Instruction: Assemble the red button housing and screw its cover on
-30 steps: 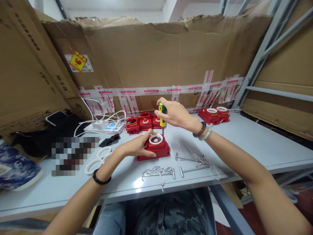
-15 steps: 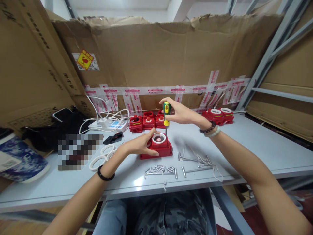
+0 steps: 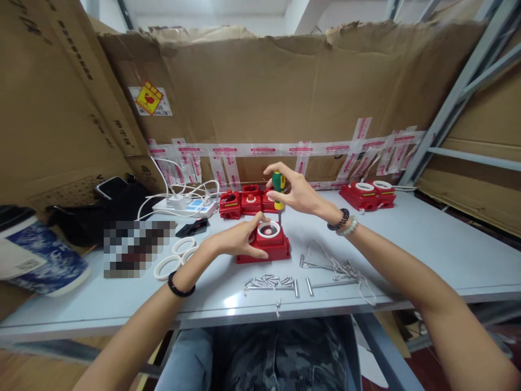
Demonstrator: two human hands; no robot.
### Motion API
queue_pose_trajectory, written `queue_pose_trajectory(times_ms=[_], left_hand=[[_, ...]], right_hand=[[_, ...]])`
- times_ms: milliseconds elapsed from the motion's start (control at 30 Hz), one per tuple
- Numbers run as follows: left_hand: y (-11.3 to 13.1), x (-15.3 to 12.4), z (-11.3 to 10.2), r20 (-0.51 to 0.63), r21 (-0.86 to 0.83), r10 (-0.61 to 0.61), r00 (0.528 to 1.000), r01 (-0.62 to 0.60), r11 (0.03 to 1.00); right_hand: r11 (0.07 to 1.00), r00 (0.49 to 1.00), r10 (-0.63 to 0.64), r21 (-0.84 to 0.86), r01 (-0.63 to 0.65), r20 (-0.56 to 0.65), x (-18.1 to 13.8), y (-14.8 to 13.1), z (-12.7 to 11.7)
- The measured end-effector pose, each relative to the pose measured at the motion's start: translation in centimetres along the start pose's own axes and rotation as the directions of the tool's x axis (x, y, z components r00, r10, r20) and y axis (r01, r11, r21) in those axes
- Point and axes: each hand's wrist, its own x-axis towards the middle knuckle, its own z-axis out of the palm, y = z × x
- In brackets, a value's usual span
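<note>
A red plastic housing [image 3: 272, 248] with a white ring [image 3: 268, 229] on top lies on the grey table [image 3: 407, 250]. My left hand [image 3: 238, 240] grips its left side, fingers curled over the top edge. My right hand [image 3: 295, 191] is closed round a green and yellow screwdriver [image 3: 279, 188] held upright, its shaft pointing down to the housing's right rear corner. A small heap of screws [image 3: 269, 282] lies just in front of the housing.
Three red housings [image 3: 244, 202] stand in a row behind, two more with white rings [image 3: 368, 194] at the far right. Loose white rings [image 3: 175, 256], a power strip with cables [image 3: 185, 205], metal T-pins [image 3: 331, 270], a black bag [image 3: 109, 203] and cardboard walls [image 3: 285, 92] surround the spot.
My right hand has turned on the screwdriver handle, fingers regripping. The view has shifted slightly, so everything sits a little further right. My left hand keeps its hold on the housing.
</note>
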Motion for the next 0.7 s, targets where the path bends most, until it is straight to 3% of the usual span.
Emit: queue_pose_trajectory(times_ms=[200,267,367,433,533,633,700], left_hand=[[0.1,0.0,0.0,-0.003,0.029,0.011,1.000,-0.011,1.000],[0.1,0.0,0.0,-0.005,0.015,0.018,1.000,-0.018,1.000],[-0.1,0.1,0.0,0.001,-0.006,0.012,1.000,-0.012,1.000],[-0.3,0.2,0.0,0.005,-0.004,0.003,1.000,-0.003,1.000],[-0.5,0.2,0.1,0.000,0.001,-0.008,1.000,0.008,1.000],[-0.6,0.2,0.1,-0.002,-0.021,-0.017,1.000,0.017,1.000],[-0.5,0.2,0.2,-0.002,-0.030,-0.016,1.000,0.016,0.999]], right_hand=[[0.994,0.964,-0.018,0.111,-0.012,0.265,0.2,-1.0,-3.0],[0.984,0.954,-0.012,0.172,-0.041,0.299,0.3,-1.1,-3.5],[0.994,0.984,0.024,0.098,-0.042,0.177,0.3,-1.0,-2.8],[0.994,0.998,0.056,-0.091,-0.056,0.000,0.2,-1.0,-1.6],[0.918,0.975,0.073,-0.367,-0.148,-0.210,0.3,-1.2,0.2],[0.864,0.966,0.100,-0.461,-0.203,-0.238,0.5,-1.3,0.9],[0.910,0.984,0.091,-0.388,-0.145,-0.154,0.6,-1.2,0.2]])
